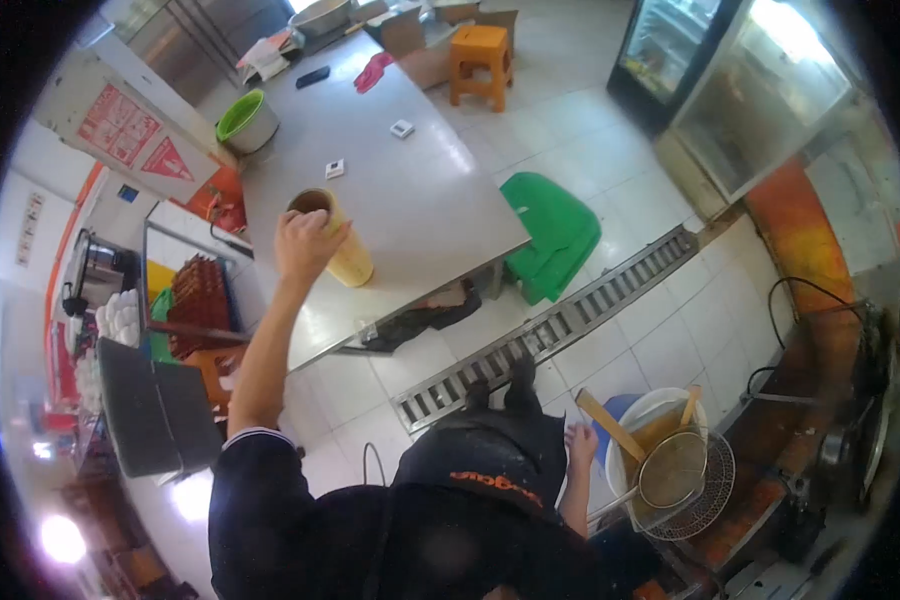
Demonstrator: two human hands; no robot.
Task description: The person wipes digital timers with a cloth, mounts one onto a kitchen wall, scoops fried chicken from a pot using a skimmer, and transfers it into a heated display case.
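My left hand (310, 243) is closed on the upper rim of a yellow roll (351, 262), its fingers at the hollow brown core. The roll stands on the metal table (425, 215), close to the table's near edge. Low in the view, beside my dark apron (485, 455), my right hand (580, 442) hangs with loosely bent fingers and nothing visible in it. Just right of that hand are a white bucket (698, 402) and a round strainer (673, 470).
On the table lie two small white items (335, 169), a dark phone-like object (313, 77), a pink cloth (373, 73) and a green-lined pot (253, 125). Beyond are a green plastic piece (555, 235), an orange stool (480, 60) and a floor drain grate (590, 305).
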